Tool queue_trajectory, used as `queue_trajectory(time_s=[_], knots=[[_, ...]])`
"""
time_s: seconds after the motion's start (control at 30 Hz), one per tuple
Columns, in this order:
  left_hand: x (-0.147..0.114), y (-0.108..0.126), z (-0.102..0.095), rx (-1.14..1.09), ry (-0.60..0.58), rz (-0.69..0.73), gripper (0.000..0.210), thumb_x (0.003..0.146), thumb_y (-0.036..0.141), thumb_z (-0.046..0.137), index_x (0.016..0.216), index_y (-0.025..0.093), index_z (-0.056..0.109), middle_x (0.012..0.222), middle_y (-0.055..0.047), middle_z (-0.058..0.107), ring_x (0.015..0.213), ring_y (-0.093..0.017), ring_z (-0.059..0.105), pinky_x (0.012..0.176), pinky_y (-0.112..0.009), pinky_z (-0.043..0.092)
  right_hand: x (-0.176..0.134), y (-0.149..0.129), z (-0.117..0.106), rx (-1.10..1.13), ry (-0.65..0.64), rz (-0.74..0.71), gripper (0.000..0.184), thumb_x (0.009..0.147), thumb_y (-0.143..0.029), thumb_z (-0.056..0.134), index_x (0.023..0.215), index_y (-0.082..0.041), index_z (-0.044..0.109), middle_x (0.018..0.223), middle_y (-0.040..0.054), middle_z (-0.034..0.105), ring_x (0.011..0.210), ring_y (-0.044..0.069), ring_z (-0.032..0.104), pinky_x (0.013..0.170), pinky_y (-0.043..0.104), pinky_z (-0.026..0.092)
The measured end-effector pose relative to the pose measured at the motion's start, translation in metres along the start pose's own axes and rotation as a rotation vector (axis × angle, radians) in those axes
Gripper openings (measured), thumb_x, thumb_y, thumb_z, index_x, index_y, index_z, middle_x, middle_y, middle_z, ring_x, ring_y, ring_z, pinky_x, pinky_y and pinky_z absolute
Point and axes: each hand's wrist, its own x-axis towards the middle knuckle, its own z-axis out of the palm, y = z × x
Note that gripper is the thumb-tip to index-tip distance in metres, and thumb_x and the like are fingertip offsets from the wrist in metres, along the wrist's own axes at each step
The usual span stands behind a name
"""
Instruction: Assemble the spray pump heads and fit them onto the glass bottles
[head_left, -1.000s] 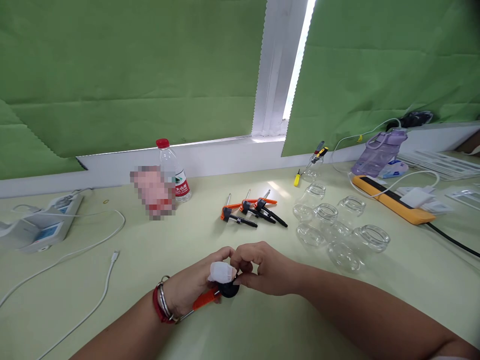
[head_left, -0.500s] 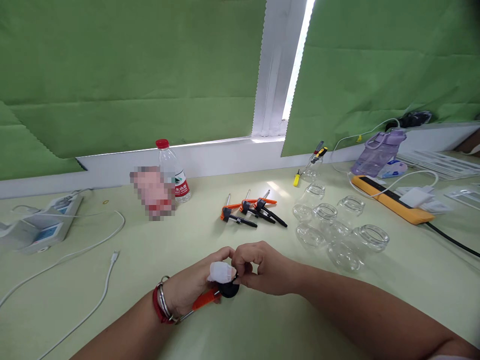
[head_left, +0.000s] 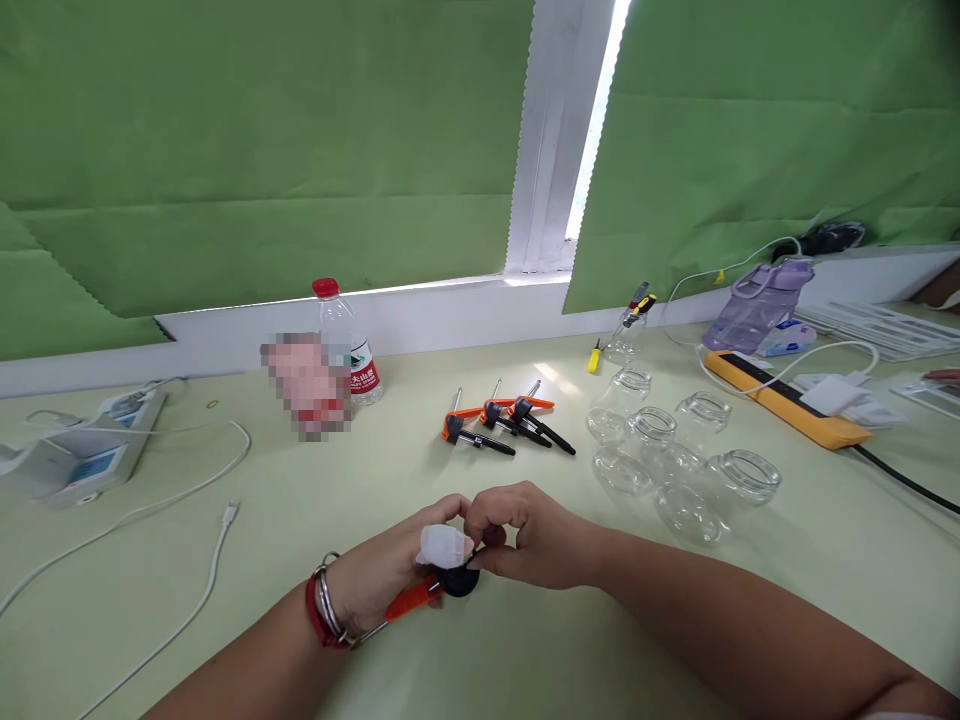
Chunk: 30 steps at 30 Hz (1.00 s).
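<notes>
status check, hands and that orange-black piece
Left hand gripping orange-black piece. Right hand pinching at its black end. Three similar pieces lying beyond both hands.

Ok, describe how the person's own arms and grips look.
The left wrist has a red band and silver-coloured bangles; a white wrap covers one digit of the left grip, its fingertip showing. The right grip and forearm are bare, with a sliver of pale cloth, perhaps a sleeve, at the bottom edge.

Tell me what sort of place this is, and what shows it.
Likely an indoor workroom or office: beside a window, a table bears three orange-and-black tools, clear jars and a yellow-orange power strip.
</notes>
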Motion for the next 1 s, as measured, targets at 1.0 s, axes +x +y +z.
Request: queue_trajectory(time_s=[1.0], knots=[[0.0015,-0.0009,-0.0028,-0.085,-0.025,-0.002,0.030,0.076,0.046,0.055,0.090,0.020,0.053,0.091,-0.004,0.051,0.072,-0.015,0.049,0.056,-0.026,0.040,0.0011,0.0009,0.0008,-0.030,0.029,-0.001,0.017,0.067,-0.006,0.061,0.080,-0.017,0.061,0.073,-0.0012,0.059,0.061,0.008,0.050,0.057,0.019,0.042]])
